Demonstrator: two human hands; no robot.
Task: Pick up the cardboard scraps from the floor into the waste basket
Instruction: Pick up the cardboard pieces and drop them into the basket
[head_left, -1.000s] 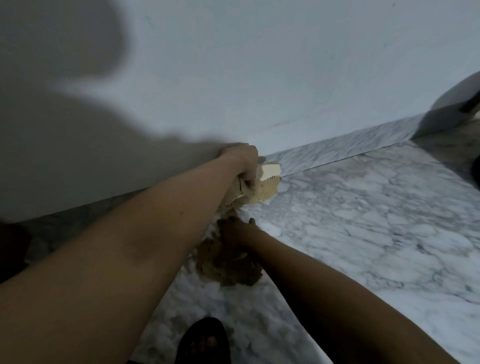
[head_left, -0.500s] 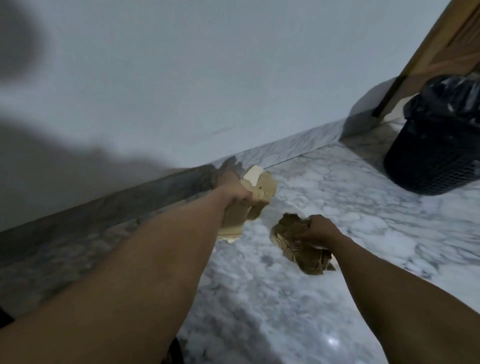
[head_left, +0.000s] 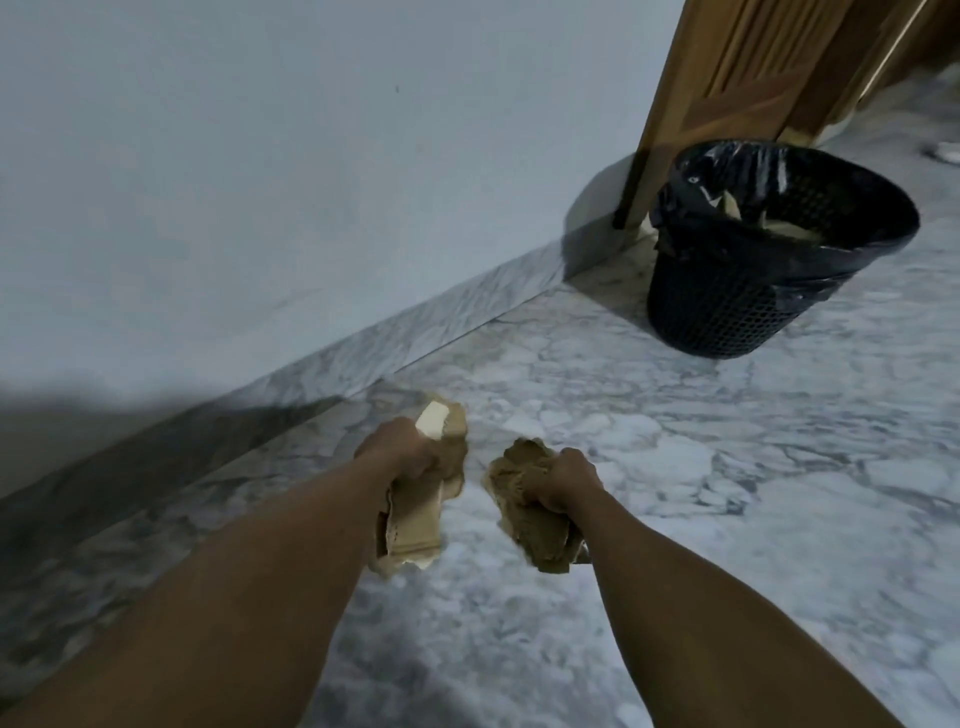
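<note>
Two bundles: cardboard scraps (head_left: 452, 457) are held clear of the marble floor (head_left: 727, 493), one bundle per hand
Left hand (head_left: 395, 449): fingers curled tight round a flat pale-edged bundle (head_left: 415, 525); long axis hung downward
Right hand (head_left: 569, 480): clenched round a crumpled brown wad (head_left: 530, 525)
Waste basket (head_left: 717, 312): black mesh, lined; stood by the floor's far right edge at the door frame (head_left: 691, 78); scraps seen inside
Key relation: basket lies ahead and rightward of both hands, well apart; right hand is judged nearer

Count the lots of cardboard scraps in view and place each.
3. A lighter clump in the left hand, a darker clump in the right hand, loose scraps inside the waste basket; more may lie hidden deeper in it.
</note>
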